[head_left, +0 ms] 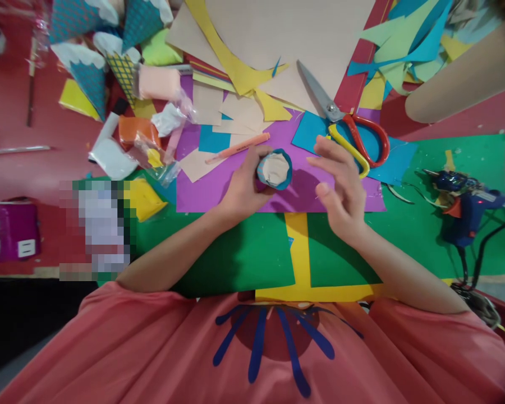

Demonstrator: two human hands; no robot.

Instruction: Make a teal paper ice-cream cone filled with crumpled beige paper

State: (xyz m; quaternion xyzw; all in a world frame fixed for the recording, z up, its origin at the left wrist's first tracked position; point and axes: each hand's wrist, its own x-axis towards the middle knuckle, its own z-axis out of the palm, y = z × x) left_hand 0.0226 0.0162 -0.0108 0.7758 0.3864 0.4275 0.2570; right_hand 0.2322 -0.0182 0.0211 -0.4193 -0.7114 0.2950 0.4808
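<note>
My left hand [247,185] is closed around a blue paper cone [289,163], held over a purple sheet. Its round mouth faces up at me, stuffed with crumpled pale paper [275,169]. Just to the right, my right hand [340,193] is raised with its fingers apart and nothing in it. Scissors [330,109] with red and yellow handles lie beyond the right hand on blue paper. An orange marker pen [239,147] rests on the purple sheet [202,193] beside the left hand.
Finished blue and yellow cones [86,76] with white tops lie at the upper left, near clay packets [159,83]. A blue glue gun [465,216] stands at the right on green card [488,163]. Paper offcuts [404,47] and a cardboard tube [454,78] occupy the upper right.
</note>
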